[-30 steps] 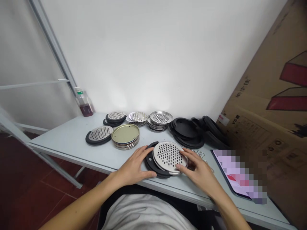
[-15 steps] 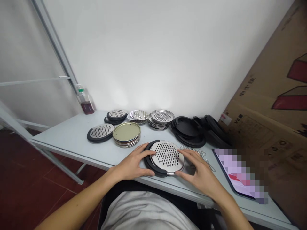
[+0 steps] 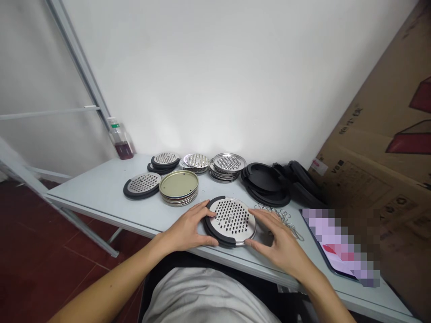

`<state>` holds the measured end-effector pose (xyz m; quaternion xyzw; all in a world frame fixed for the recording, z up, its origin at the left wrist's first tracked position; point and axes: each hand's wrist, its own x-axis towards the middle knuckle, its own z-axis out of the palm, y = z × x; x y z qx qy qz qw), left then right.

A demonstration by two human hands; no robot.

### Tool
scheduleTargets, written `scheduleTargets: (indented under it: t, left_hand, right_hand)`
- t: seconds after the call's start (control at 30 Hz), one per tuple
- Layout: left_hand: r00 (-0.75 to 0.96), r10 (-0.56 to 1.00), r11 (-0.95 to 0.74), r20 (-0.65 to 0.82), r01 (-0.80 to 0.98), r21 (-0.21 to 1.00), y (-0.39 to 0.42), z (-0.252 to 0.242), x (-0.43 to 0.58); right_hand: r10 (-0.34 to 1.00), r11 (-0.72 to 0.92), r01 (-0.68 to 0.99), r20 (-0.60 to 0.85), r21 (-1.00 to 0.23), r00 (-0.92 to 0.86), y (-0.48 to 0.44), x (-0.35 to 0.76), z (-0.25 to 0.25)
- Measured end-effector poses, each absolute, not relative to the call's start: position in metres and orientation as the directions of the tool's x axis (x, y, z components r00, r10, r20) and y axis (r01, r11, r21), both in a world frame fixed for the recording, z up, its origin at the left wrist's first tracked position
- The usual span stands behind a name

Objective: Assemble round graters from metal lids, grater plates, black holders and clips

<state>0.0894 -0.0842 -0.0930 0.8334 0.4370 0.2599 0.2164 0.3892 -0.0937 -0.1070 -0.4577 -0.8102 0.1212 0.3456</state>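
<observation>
1. The round silver metal plate with many slots [image 3: 232, 216] lay near the front edge of the pale grey table [image 3: 90, 195], inside a black crescent-shaped holder [image 3: 219, 235]; I judged it almost or fully seated.
2. The left hand [image 3: 190, 228] held the holder between widely spread thumb and fingers; the right hand [image 3: 278, 237] held the plate's bare edge with a similar wide grip.
3. At the left, a similar slotted silver plate in a black holder [image 3: 143, 183] looked already joined.
4. Stacked gold-coloured metal plates [image 3: 179, 183] and piled black round parts [image 3: 266, 176] looked not yet joined.
</observation>
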Motion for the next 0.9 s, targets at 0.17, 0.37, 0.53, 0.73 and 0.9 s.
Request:
scheduleTargets:
  t: [0.17, 0.37, 0.53, 0.73, 0.9]
  left_hand:
    - [0.475, 0.847, -0.516, 0.240, 0.622, 0.589, -0.084, -0.093, 0.091]
    - [0.464, 0.851, -0.511, 0.245, 0.623, 0.592, -0.085, -0.091, 0.092]
    - [0.496, 0.831, -0.546, 0.252, 0.639, 0.542, -0.087, -0.094, 0.093]
    - [0.486, 0.831, -0.555, 0.270, 0.688, 0.468, -0.087, -0.100, 0.096]
    - [0.498, 0.787, -0.615, 0.365, 0.685, 0.390, -0.087, -0.103, 0.098]
  right_hand:
    - [0.829, 0.551, 0.651, 0.434, -0.522, -0.352, -0.094, 0.386, -0.104]
    - [0.835, 0.540, 0.658, 0.431, -0.525, -0.342, -0.094, 0.387, -0.105]
    - [0.831, 0.544, 0.668, 0.438, -0.507, -0.344, -0.096, 0.387, -0.109]
    - [0.812, 0.577, 0.652, 0.436, -0.492, -0.389, -0.099, 0.389, -0.110]
    - [0.811, 0.580, 0.645, 0.419, -0.497, -0.407, -0.098, 0.389, -0.110]
